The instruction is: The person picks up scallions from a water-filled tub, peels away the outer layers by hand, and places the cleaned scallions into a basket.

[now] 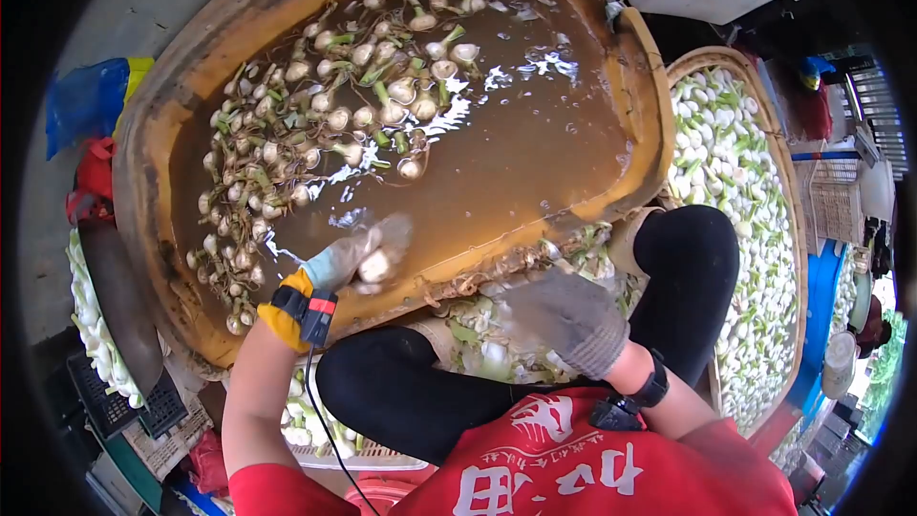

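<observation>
My left hand (355, 253), in a pale glove with a yellow cuff, is closed around a white bulb (374, 268) at the near rim of a large yellow-brown tub (478, 263). Many unpeeled bulbs (363, 115) with roots and cut green stems float in the tub's muddy water, mostly at the far left. My right hand (573, 320), in a grey knitted glove, is over the pile of peelings and leafy scraps (487, 349) between my knees. Motion smears its fingers, so whether they hold anything is unclear.
To the right stands a long basin (793, 306) full of cleaned white bulbs (721, 153) with green stems. More bulbs (330, 425) lie in a basket below my left leg. Root scraps (478, 282) line the tub's near rim. A cable (320, 411) hangs from my left wrist.
</observation>
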Available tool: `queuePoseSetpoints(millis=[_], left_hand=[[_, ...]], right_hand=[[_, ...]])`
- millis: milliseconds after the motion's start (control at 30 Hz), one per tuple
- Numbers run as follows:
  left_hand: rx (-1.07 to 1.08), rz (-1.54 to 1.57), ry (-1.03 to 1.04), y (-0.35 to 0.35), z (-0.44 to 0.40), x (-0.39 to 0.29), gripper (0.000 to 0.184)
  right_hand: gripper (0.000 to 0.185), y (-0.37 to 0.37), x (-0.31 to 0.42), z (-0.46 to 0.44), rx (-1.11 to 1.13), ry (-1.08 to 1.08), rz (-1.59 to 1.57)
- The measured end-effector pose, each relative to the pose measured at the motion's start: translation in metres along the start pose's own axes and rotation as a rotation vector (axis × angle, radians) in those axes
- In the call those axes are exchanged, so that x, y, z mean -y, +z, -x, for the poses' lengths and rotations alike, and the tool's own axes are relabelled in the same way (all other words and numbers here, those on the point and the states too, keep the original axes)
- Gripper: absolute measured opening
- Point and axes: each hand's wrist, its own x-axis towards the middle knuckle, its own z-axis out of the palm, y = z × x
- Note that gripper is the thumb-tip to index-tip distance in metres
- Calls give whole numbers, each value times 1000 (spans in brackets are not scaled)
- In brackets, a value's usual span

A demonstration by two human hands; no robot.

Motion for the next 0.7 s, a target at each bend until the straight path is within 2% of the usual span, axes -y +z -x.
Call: queuePoseSetpoints(millis=[33,100,133,233,300,333,367,433,500,567,600,633,667,700], left_hand=[[-87,-61,43,35,15,-32,63],[-18,78,201,84,29,-60,66],[-3,74,206,107,38,-73,66],[-100,121,279,167,65,-93,66],[-342,-116,460,199,75,-96,63],[-387,-16,371,214,78,-97,59],[-384,-28,376,227,78,-94,59],[-509,-130,660,247,76,-82,56],[-579,-185,735,263,75,-76,52],[-658,-120,700,283,84,-80,47],[-614,-159,701,282,85,-76,42],[-615,-168,706,287,85,-76,42],[-626,-20,790,295,83,-78,42],[-634,130,872,304,80,-80,46]], right_hand=[[19,3,1,-2,-10,4,7],[19,4,6,-6,-5,-121,136],[19,0,12,-8,-12,-115,149],[19,-13,25,-11,-60,-85,39],[19,-19,25,-5,-108,-199,68],[19,-21,27,-1,-126,-202,105],[19,-26,28,4,-138,-203,106],[21,-33,31,13,-136,-352,230],[18,-39,40,17,-154,-294,193],[13,-56,65,15,164,153,225],[13,-54,64,19,155,148,221],[10,-49,59,24,10,104,144],[6,-44,53,28,-135,59,67],[6,-41,47,30,-142,53,63]])
